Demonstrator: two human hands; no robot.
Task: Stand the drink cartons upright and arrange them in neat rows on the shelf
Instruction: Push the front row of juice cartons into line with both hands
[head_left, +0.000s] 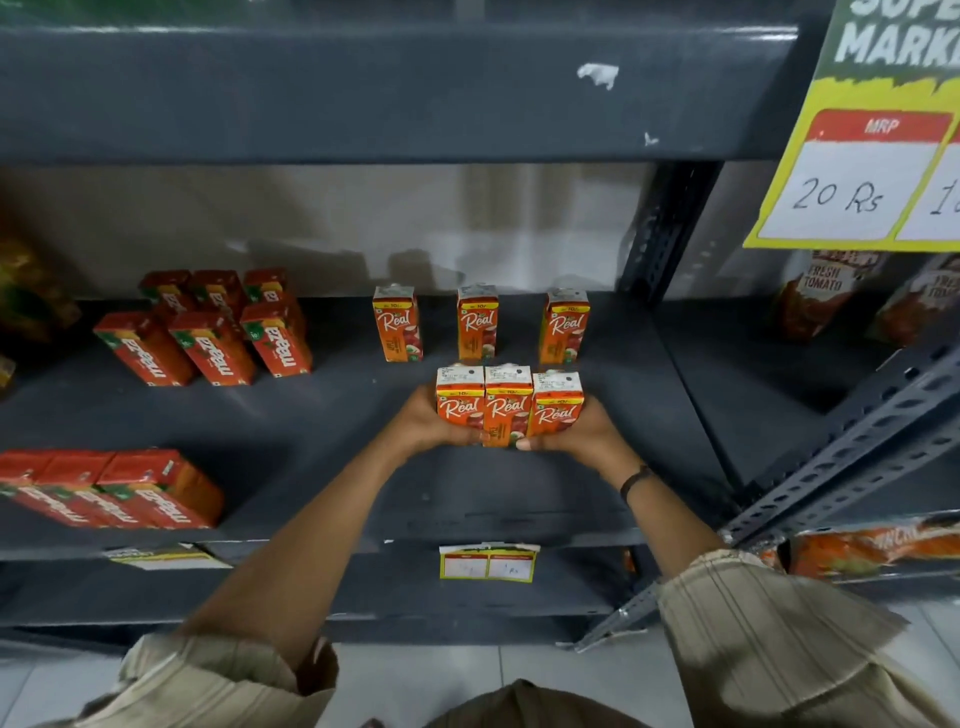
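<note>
Three orange Real cartons (508, 405) stand upright side by side, pressed together between my two hands over the dark grey shelf (322, 467). My left hand (418, 422) grips the left carton and my right hand (576, 434) grips the right one. Behind them, three more Real cartons stand apart in a row: one on the left (397, 323), one in the middle (477, 322), one on the right (564, 326). Red Maaza cartons (218, 332) stand in rows at the back left. Another group of Maaza cartons (130, 488) stands at the front left edge.
A yellow price tag (488, 562) hangs on the shelf's front lip. A slotted steel upright (665, 234) bounds the shelf on the right. A price poster (872, 156) hangs at top right, with tomato pouches (821, 296) on the neighbouring shelf.
</note>
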